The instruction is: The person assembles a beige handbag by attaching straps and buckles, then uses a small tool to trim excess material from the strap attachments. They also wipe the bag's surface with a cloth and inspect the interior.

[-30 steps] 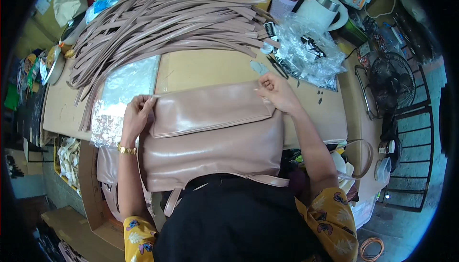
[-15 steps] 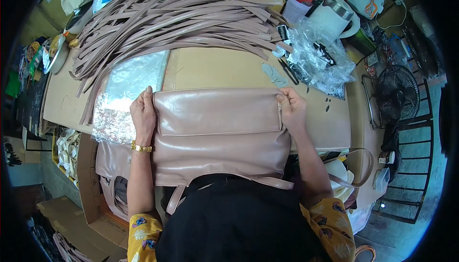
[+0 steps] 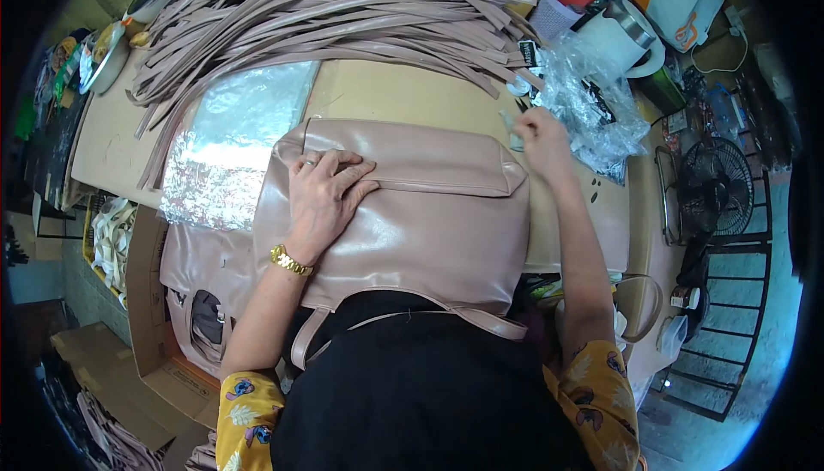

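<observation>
A pinkish-beige leather-look bag point(image 3: 412, 230) lies flat before me, its base panel at the far end and its straps near my body. My left hand point(image 3: 326, 192) rests on the bag's left part, fingers stretched over the seam of the base panel. Past the bag's far right corner, my right hand point(image 3: 545, 138) is closed, its fingers curled down by a pale grey-green cloth point(image 3: 514, 133). The dark tip of a slim tool point(image 3: 521, 103) shows just beyond those fingers. Whatever they grip is hidden.
A big heap of pinkish straps point(image 3: 326, 24) covers the table's far side. Clear plastic sheets point(image 3: 232, 136) lie left of the bag, crumpled plastic wrap point(image 3: 592, 93) at the right. A cardboard box point(image 3: 150, 316) holding similar bags stands lower left; a black fan point(image 3: 717, 183) stands right.
Both hands have let go of the bag's far corners. The left now lies on its surface, while the right has reached to the cloth and slim tool. The bag's base panel has tipped.
</observation>
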`<state>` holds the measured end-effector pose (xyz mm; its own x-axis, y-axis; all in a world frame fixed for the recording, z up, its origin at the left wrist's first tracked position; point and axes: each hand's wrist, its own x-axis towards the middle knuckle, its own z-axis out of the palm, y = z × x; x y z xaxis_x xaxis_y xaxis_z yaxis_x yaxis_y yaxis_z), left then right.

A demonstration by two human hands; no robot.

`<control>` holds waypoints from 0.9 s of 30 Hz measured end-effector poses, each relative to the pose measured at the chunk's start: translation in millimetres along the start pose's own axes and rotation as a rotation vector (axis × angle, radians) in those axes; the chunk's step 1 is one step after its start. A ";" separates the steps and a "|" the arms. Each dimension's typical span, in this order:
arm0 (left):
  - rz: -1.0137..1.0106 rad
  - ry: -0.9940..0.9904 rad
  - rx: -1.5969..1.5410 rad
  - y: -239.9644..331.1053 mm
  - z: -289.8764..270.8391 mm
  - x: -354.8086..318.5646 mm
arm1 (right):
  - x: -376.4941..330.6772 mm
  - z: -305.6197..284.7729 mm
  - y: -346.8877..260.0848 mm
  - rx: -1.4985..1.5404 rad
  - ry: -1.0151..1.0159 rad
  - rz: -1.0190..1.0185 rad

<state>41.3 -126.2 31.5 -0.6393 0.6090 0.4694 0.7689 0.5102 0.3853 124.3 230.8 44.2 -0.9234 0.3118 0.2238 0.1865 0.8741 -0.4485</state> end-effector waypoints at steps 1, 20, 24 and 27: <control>0.013 0.033 -0.010 -0.4 1.8 -0.2 | 2.2 -14.9 -18.4 0.052 0.021 0.007; -0.167 -0.090 -0.167 -4.1 12.0 12.2 | -12.8 82.4 -147.2 0.184 -0.132 -0.467; -0.174 -0.112 -0.185 -7.3 10.0 6.9 | -17.5 71.1 -143.4 -0.044 -0.238 -0.414; -0.161 -0.091 -0.197 -8.3 8.8 5.8 | -28.6 39.9 -125.5 -0.081 -0.243 -0.384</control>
<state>31.2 -121.6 24.0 -0.7442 0.5865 0.3197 0.6379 0.4818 0.6008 114.0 97.3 59.6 -0.9808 -0.1284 0.1470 -0.1680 0.9387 -0.3010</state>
